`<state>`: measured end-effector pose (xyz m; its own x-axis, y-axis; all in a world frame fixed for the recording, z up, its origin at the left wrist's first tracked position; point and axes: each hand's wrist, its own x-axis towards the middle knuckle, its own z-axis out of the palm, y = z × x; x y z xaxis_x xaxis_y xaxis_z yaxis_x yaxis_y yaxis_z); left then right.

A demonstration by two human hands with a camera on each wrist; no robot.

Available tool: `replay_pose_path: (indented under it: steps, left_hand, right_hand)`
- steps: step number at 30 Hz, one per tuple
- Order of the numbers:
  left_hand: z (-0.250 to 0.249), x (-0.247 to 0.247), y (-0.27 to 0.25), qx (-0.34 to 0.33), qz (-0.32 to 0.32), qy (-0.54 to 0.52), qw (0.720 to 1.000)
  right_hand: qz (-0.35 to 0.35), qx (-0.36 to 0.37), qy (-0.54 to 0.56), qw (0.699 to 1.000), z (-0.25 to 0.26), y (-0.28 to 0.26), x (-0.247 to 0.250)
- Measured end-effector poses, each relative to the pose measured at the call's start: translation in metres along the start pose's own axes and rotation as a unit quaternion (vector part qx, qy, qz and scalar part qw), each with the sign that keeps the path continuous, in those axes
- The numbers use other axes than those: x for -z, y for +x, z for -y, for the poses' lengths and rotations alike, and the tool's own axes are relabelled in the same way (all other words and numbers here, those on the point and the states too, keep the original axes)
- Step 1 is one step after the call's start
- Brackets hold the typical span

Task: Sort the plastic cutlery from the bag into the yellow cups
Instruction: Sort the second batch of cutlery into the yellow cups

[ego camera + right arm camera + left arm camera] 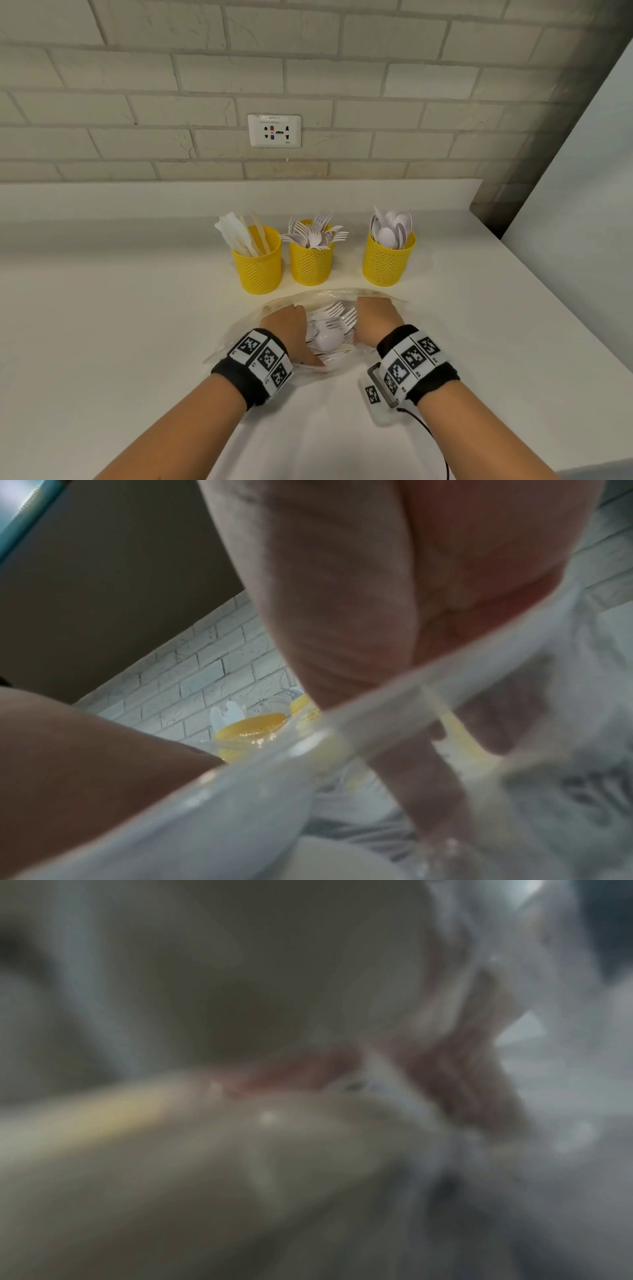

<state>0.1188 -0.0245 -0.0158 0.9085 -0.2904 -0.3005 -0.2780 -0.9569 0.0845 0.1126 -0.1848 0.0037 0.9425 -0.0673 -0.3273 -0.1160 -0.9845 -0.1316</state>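
Observation:
Three yellow mesh cups stand in a row on the white counter: the left cup [257, 263] holds knives, the middle cup [311, 263] forks, the right cup [388, 260] spoons. Just in front of them lies a clear plastic bag [342, 294] with several white forks and spoons [330, 330] inside. My left hand [286, 322] grips the bag's left side and my right hand [373, 317] grips its right side, with the bag's mouth spread between them. The fingertips are hidden under the plastic. In the right wrist view my fingers [428, 764] curl behind the bag's rim [377, 721]. The left wrist view is blurred.
A brick wall with a white socket plate [274, 131] rises behind the cups. The counter [120, 325] stretches bare to the left; its right edge [548, 308] runs diagonally close to my right arm. A black cable [435, 442] trails from my right wristband.

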Motion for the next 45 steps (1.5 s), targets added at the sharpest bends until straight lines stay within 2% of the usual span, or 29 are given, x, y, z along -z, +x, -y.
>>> replay_pose_path:
  steps: [4, 12, 20, 26, 33, 37, 42, 45]
  left_hand:
    - [-0.002, 0.002, 0.0, -0.006, 0.004, 0.005, 1.0]
    - [0.003, 0.007, 0.0, -0.02, 0.037, -0.009, 0.999]
    - [0.008, 0.01, -0.002, -0.027, 0.055, -0.028, 0.998]
    - [0.007, 0.014, -0.006, -0.036, 0.039, -0.03, 0.998]
    - [0.034, 0.023, -0.016, -0.053, 0.073, -0.075, 0.993]
    - [0.047, 0.025, -0.023, -0.054, 0.087, -0.103, 0.989]
    - [0.047, 0.027, -0.026, -0.061, 0.082, -0.162, 0.981]
    - [0.037, 0.025, -0.02, -0.073, 0.051, -0.169, 0.981]
  right_hand:
    - [0.025, 0.027, 0.023, 0.999, 0.003, 0.011, -0.009]
    - [0.0, 0.058, 0.165, 0.985, -0.002, 0.001, 0.015]
    - [-0.003, 0.101, 0.121, 0.987, 0.007, -0.001, 0.01]
    - [-0.028, 0.124, 0.245, 0.961, 0.013, -0.006, 0.006]
    - [0.028, 0.07, 0.104, 0.992, -0.001, -0.013, 0.012]
    - [0.077, 0.084, 0.075, 0.991, 0.001, -0.016, 0.011]
    - [0.069, 0.099, 0.062, 0.991, 0.011, -0.019, 0.004]
    - [0.062, 0.098, 0.062, 0.991, 0.016, -0.017, 0.001]
